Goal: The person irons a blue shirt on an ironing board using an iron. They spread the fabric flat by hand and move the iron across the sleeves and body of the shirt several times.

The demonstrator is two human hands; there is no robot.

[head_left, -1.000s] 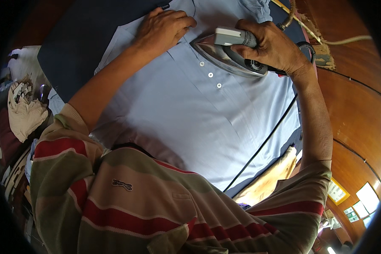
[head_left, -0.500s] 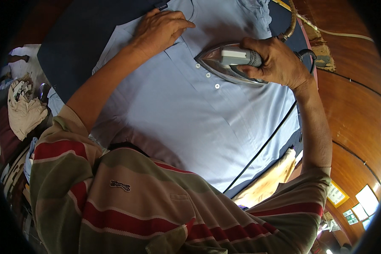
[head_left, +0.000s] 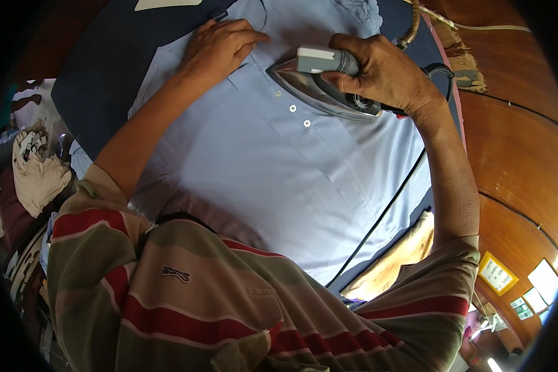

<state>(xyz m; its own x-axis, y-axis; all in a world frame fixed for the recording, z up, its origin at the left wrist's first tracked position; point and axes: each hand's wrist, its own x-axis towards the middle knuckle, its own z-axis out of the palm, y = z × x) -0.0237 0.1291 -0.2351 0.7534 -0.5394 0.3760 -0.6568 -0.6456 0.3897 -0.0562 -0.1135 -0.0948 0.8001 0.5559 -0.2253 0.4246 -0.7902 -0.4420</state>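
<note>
A light blue short-sleeved shirt (head_left: 248, 167) with a buttoned placket lies spread on a dark blue padded board (head_left: 105, 74). My right hand (head_left: 387, 74) is wrapped round the grey handle of a clothes iron (head_left: 316, 93). The iron rests on the shirt's right chest, its tip pointing left, just beyond the row of small white buttons (head_left: 293, 108). Near the neck opening, my left hand (head_left: 220, 53) lies on the shirt with its fingers loosely bent and stretched to the right. No object shows in it; the undersides of its fingers are hidden.
A black cord (head_left: 378, 223) crosses the shirt's lower right. A brown wrapped hose (head_left: 411, 28) runs near the iron at the top right. Piled clothes (head_left: 40, 173) lie at the left. Beyond the board's right edge is a brown wooden panel (head_left: 514, 155). Yellowish cloth (head_left: 394, 260) lies near my right elbow.
The iron in my right hand has moved slightly away from me and left past the buttons, and its dial now shows. My left hand stays near the neck opening. The view has shifted a little.
</note>
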